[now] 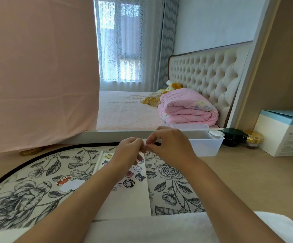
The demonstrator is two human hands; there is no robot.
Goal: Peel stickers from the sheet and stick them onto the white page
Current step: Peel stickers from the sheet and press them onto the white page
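a bedroom with a tufted headboard and a folded pink quilt fills the upper frame; below it, a desk carries a floral mat (173, 174). the white page (131, 199) lies on the mat in the lower middle, partly under the forearms, with cartoon stickers already on its upper half. a loose white cutout (72, 185) and a red sticker (63, 181) sit on the mat just left of the page.

above the page's top edge, the left hand (128, 151) and right hand (168, 146) meet, fingertips of both pinching a small pale sticker piece (145, 144); it is too small to tell backing from sticker. the step looks like peeling: best to hold the backing firm with one hand, lift a corner with a nail, and pull slowly so the sticker doesn't curl or tear.

right of centre stands a clear plastic bin (205, 148); a white-lidded jar (216, 134) shows at its far corner, the rest of its inside is unclear. beside it are a dark jar (232, 136), a gold-lidded jar (252, 137) and a blue-and-white box (282, 132).
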